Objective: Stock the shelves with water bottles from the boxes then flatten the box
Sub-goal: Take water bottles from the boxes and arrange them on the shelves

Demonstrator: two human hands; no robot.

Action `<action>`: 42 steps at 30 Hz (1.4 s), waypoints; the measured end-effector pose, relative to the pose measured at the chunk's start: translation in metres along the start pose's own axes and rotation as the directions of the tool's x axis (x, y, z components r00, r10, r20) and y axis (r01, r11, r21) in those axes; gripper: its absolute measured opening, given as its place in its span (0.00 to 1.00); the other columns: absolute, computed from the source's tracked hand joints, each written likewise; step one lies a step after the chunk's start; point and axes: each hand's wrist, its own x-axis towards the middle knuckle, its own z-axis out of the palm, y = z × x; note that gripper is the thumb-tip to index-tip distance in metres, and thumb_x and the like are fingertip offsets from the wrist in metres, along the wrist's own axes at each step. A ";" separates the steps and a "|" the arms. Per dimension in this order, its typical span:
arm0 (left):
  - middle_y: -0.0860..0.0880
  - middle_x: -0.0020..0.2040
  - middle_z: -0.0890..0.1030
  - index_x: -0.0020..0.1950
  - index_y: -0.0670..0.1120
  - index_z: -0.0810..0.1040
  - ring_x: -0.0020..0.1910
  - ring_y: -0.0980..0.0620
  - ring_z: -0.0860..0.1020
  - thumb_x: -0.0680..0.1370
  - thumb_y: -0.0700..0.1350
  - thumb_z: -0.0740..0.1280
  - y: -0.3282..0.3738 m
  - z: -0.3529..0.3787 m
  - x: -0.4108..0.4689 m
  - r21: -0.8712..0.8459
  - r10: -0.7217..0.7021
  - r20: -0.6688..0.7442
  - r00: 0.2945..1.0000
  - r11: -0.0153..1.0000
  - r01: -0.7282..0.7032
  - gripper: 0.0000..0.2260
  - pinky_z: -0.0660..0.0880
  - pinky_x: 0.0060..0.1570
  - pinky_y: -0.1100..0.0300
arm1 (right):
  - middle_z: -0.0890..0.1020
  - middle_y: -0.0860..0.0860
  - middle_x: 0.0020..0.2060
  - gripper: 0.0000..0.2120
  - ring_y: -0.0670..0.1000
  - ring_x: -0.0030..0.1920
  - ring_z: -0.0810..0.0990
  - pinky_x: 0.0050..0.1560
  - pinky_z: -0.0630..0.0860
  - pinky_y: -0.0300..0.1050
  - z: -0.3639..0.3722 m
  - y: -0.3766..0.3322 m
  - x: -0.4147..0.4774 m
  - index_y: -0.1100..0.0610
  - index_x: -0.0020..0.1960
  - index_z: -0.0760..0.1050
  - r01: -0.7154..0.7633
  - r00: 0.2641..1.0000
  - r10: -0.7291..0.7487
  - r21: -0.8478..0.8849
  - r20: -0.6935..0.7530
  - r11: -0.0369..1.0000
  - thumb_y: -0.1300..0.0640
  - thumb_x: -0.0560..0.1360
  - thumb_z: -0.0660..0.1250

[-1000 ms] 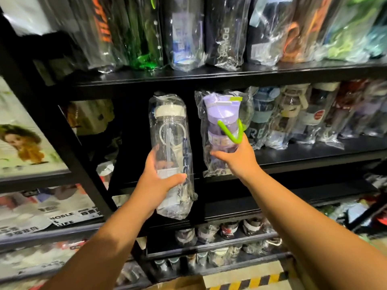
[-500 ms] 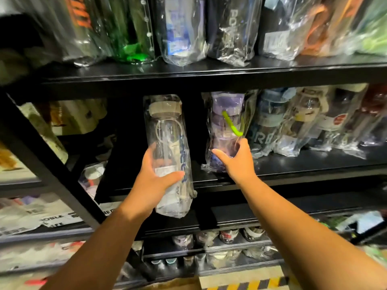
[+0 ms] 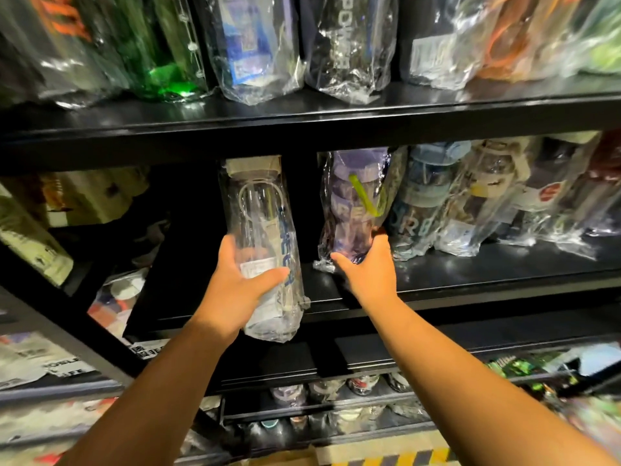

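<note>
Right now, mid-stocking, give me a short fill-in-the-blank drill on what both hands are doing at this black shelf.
1. The left hand grips a clear plastic-wrapped bottle with a ____ cap.
2. The right hand is on the purple plastic-wrapped bottle with a ____ strap.
3. The purple bottle's base rests on the middle black shelf; the clear bottle's base hangs ____ that shelf's front edge.

Missing words: white; green; below

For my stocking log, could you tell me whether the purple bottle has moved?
Yes: the purple bottle went back onto the middle shelf, where it now rests.
</note>
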 end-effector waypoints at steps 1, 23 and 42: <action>0.53 0.59 0.79 0.64 0.54 0.69 0.57 0.50 0.81 0.73 0.43 0.77 0.001 0.002 0.002 0.003 0.002 -0.011 1.000 1.000 -0.002 0.25 0.80 0.57 0.47 | 0.73 0.54 0.53 0.28 0.59 0.55 0.76 0.49 0.73 0.50 -0.001 -0.001 0.002 0.58 0.56 0.66 -0.012 1.000 0.012 -0.019 0.013 1.000 0.46 0.69 0.78; 0.47 0.51 0.77 0.56 0.42 0.70 0.51 0.48 0.78 0.70 0.55 0.79 -0.014 0.037 0.052 0.225 0.088 -0.337 0.937 0.974 -0.011 0.26 0.77 0.57 0.51 | 0.69 0.55 0.50 0.27 0.59 0.55 0.69 0.45 0.64 0.47 -0.006 0.009 -0.007 0.60 0.49 0.65 0.082 0.996 -0.085 -0.106 -0.023 0.991 0.43 0.70 0.76; 0.42 0.63 0.71 0.62 0.42 0.69 0.65 0.40 0.71 0.69 0.59 0.78 -0.052 0.036 0.051 0.473 0.007 -0.295 0.955 0.870 0.139 0.32 0.69 0.66 0.45 | 0.69 0.55 0.49 0.25 0.58 0.54 0.69 0.44 0.61 0.43 -0.005 0.007 -0.006 0.60 0.50 0.65 0.092 0.994 -0.099 -0.129 -0.046 0.987 0.46 0.71 0.75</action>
